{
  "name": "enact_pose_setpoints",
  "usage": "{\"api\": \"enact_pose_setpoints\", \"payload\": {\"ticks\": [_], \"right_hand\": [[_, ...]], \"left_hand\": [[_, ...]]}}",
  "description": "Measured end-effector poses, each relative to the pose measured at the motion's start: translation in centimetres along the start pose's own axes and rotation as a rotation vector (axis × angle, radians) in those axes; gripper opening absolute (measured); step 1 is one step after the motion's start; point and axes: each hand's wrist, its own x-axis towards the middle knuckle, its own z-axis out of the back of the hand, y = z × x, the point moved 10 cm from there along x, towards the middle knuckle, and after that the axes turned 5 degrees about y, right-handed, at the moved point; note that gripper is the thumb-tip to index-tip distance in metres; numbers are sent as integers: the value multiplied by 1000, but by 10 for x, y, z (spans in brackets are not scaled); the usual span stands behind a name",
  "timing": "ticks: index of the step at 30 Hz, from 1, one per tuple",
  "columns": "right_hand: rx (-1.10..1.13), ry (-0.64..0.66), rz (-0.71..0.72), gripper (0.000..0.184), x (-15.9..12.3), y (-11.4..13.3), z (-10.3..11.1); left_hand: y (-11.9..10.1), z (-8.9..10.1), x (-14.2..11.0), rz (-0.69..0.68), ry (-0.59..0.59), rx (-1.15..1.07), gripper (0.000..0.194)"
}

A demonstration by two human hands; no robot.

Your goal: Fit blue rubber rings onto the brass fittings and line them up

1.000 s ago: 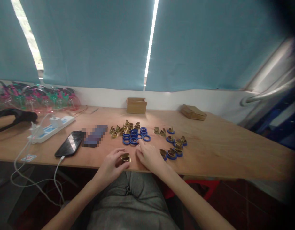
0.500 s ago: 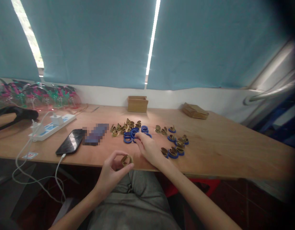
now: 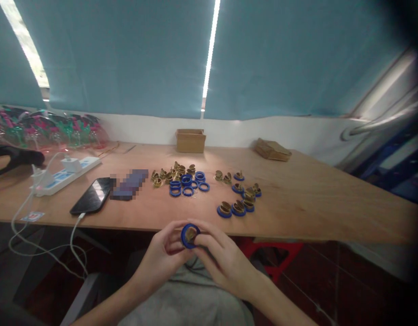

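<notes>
Daylight glares through gaps (image 3: pixel 210 54) between blue blinds (image 3: pixel 127 59); the right edge blurs dark.

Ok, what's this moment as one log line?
left hand: gripping | right hand: gripping | between them: blue ring with brass piece | table: loose rings

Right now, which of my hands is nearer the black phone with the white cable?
Left. Your left hand sits right of the black phone, nearer your body; your right hand is farther right, beyond the left.
</notes>
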Motion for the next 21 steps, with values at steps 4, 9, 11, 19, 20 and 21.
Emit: {"api": "enact_pose_setpoints", "payload": {"ticks": [4,9,11,19,20,21], "right_hand": [[16,-13,-9,29,1,0,4],[92,-40,-19,31,0,-2,9],[93,-36,-12,31,0,0,10],[90,-37,-41,36,0,-4,11],[89,-38,-46,35,0,-5,11],[84,-38,-49,35,0,-5,12]], "left_hand": [[0,-3,-3,63,-6,-54,45],[1,-4,-6,159,17,-85,47],[1,-4,-5,166,28,-91,47],[-9,-9,-5,89,128,-95,43],[-13,-10,-6,77,148,-98,42],[-16,-11,-7,63,166,-104,42]]}}
